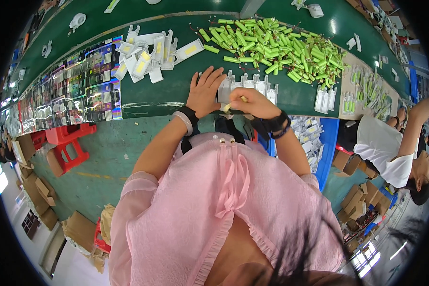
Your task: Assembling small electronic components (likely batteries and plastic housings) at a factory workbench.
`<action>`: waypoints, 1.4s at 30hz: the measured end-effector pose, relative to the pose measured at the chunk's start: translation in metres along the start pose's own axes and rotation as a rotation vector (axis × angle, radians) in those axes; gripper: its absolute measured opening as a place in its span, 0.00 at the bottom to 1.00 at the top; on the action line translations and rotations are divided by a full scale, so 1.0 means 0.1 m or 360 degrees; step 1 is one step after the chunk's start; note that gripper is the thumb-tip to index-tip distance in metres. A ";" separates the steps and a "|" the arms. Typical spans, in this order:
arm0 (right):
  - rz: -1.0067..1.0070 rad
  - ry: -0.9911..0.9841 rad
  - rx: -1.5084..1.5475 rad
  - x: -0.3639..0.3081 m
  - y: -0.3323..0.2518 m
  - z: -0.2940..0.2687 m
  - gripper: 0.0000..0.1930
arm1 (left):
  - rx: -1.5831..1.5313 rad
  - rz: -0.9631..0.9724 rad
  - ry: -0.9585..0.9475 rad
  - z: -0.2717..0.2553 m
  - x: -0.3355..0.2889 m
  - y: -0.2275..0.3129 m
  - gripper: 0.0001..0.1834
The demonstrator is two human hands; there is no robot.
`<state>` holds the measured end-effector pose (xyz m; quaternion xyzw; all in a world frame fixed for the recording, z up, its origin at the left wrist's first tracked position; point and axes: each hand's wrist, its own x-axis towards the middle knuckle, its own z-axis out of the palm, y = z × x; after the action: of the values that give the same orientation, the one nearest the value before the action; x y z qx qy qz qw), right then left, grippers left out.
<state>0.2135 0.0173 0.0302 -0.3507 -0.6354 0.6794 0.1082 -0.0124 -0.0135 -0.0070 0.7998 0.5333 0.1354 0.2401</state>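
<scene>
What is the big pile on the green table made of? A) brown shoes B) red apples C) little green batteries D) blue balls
C: the heap beyond the person's hands is made of many small green cylinder batteries with thin wires, lying on the green table behind the row of white plastic cases.

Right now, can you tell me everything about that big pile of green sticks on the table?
The pile of green sticks is a loose heap of small bright-green cylinders, lying at all angles on the green table. Thin wires trail from some. It spreads across the far right of the tabletop, beyond the row of white plastic cases. Neither hand touches it.
</scene>
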 end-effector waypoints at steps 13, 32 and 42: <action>0.0150 0.0149 0.1553 0.39 0.23 0.05 0.16 | 0.0057 -0.0130 -0.0040 -0.13 -0.16 -0.21 0.60; -0.0050 0.0589 -0.1358 0.85 0.03 0.51 0.05 | -0.0116 -0.0132 0.0025 -0.11 -0.19 -0.29 0.67; -0.0068 0.0236 -0.1072 0.42 -0.11 0.55 0.06 | -0.0107 -0.0161 0.0015 -0.10 -0.19 -0.24 0.68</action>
<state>0.1457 0.0006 0.0237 -0.4016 -0.8218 0.4016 0.0464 -0.0434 -0.0212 -0.0105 0.7626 0.5694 0.1445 0.2708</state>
